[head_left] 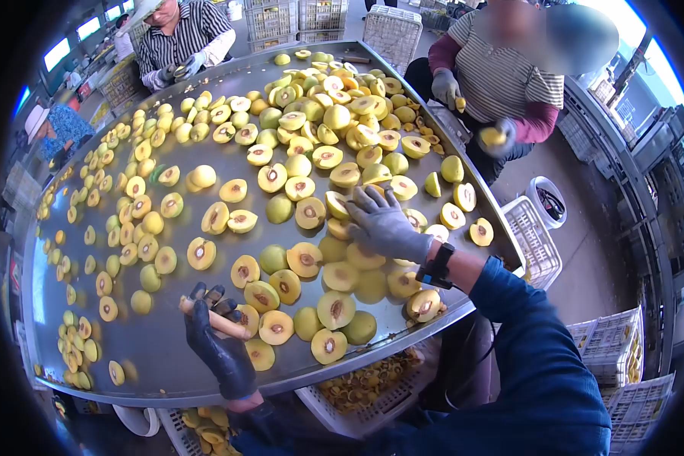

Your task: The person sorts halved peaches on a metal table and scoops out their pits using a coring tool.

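My left hand, in a dark glove, is closed round a wooden handle at the near side of the metal table. Whatever the handle belongs to is hidden in the glove. Just right of this hand lie halved yellow peaches, several with the brown pit showing. My right hand, in a grey glove, reaches out over the peach halves right of the middle. Its fingers are stretched out and touch peach halves; nothing is visibly gripped in it.
A large pile of peach halves lies toward the far side. Two gloved co-workers stand at the far edge, one with fruit in both hands. Below the near edge is a crate of scraps. More crates and a white bucket stand right.
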